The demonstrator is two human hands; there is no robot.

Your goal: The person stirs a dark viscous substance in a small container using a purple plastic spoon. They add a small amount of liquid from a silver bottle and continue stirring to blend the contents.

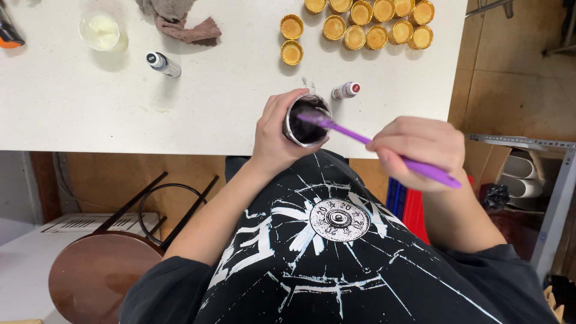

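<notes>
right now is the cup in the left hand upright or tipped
Tipped. The cup, gripped by the left hand, has its mouth turned toward the camera, showing dark contents and the purple spatula inside.

The left hand (273,141) wraps around a small cup (306,120) of dark purple stuff, held tilted at the near edge of the white table (90,108). The right hand (420,147) pinches a purple stick (372,143) whose far end sits inside the cup. Just beyond the cup lies a small bottle (346,90) with a red cap. Far right on the table, gold lids (360,27) cluster together. Far left stand a pale tub (102,31), a grey cloth (180,21) and a second bottle (162,64). A brown stool (96,273) stands below, left of the person.
</notes>
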